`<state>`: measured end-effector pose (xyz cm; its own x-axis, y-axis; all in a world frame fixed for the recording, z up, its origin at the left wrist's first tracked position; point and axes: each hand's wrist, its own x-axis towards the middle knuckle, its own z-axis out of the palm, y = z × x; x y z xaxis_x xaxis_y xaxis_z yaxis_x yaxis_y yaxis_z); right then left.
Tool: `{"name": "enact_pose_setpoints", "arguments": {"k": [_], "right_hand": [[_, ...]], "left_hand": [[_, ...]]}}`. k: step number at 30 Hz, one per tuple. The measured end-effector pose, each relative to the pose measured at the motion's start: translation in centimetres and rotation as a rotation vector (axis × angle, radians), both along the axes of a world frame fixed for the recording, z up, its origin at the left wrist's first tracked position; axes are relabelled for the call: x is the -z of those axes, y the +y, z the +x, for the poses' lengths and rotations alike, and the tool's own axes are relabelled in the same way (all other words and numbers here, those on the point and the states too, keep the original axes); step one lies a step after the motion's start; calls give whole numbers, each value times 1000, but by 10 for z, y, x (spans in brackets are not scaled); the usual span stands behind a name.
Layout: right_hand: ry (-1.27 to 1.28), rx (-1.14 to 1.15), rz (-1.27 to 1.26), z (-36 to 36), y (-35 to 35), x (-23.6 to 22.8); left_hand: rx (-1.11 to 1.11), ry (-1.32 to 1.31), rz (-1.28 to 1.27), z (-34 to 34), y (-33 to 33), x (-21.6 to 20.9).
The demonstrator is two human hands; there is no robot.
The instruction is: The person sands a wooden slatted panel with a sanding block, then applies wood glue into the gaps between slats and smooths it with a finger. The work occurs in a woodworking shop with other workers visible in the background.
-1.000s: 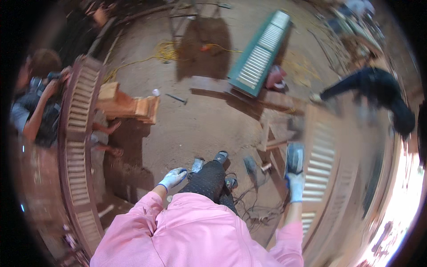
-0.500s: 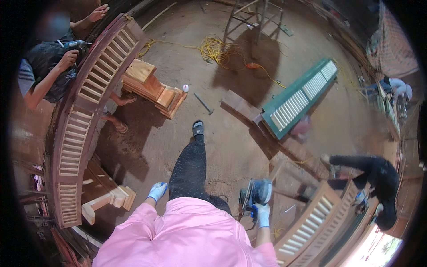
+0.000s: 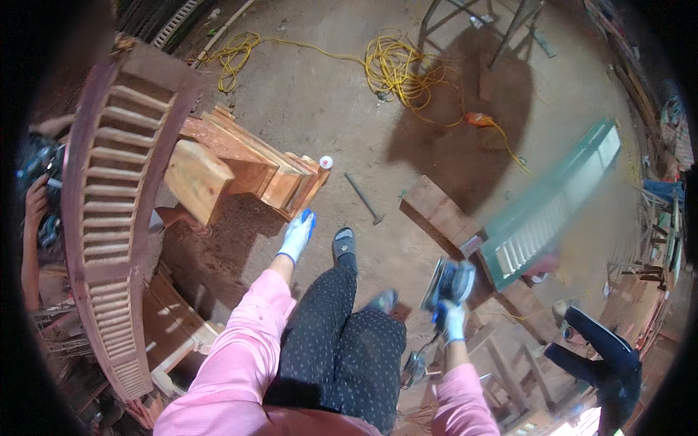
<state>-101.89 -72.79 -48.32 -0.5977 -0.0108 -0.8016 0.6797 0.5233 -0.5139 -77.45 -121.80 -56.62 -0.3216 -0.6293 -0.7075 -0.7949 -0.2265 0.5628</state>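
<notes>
My right hand (image 3: 454, 323), in a white and blue glove, grips a blue and black handheld power sander (image 3: 456, 282) by its handle. It is held above the floor, near the corner of a green louvered shutter (image 3: 547, 211) propped on a wooden beam (image 3: 442, 211). My gloved left hand (image 3: 297, 238) is stretched forward with nothing visible in it. Its fingers point toward the end of a pale wooden trestle (image 3: 280, 187), but I cannot tell whether they touch it. A small white bottle (image 3: 326, 163) stands at that end of the trestle.
A long brown louvered panel (image 3: 109, 247) rises along the left, with a person's arm (image 3: 35, 240) behind it. A hammer (image 3: 363, 198) and coiled yellow cord (image 3: 400, 69) lie on the floor. A bending person (image 3: 607, 363) is at the lower right, beside wooden frames (image 3: 509, 370).
My view has moved forward, and my other foot has come into sight. My left hand has reached out toward the trestle. My right hand has carried the sander forward, nearer the green shutter.
</notes>
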Motion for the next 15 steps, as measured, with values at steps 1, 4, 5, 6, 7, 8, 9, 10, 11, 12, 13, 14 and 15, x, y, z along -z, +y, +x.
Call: {"name": "enact_pose_setpoints", "arguments": {"k": [1, 4, 5, 6, 7, 8, 9, 10, 11, 12, 13, 14, 15], "right_hand": [[-1, 25, -66, -21, -22, 23], [2, 23, 66, -77, -88, 78], [3, -32, 196, -96, -108, 101], [52, -44, 125, -112, -130, 113], [102, -49, 57, -122, -142, 129], [181, -7, 22, -138, -117, 185], [284, 19, 3, -141, -121, 223], [293, 39, -40, -145, -124, 251], [302, 68, -74, -148, -130, 270], [269, 66, -52, -153, -133, 287], [251, 76, 0, -159, -123, 298], [227, 141, 12, -164, -106, 311], [152, 180, 79, -162, -101, 319]], "left_hand": [[-108, 54, 36, -18, -11, 15], [-436, 170, 101, -71, -32, 55], [-458, 211, 88, -81, -43, 76], [-476, 245, 80, -83, -53, 99], [-488, 280, 77, -85, -64, 123], [-519, 308, 136, -110, -77, 153], [-565, 346, 144, -107, -90, 180], [-637, 377, 119, -106, -99, 201], [-701, 404, 99, -110, -106, 219], [-718, 407, 82, -112, -111, 234], [-724, 412, 99, -129, -105, 248], [-723, 424, 122, -151, -100, 260], [-713, 381, 104, -155, -103, 271]]}}
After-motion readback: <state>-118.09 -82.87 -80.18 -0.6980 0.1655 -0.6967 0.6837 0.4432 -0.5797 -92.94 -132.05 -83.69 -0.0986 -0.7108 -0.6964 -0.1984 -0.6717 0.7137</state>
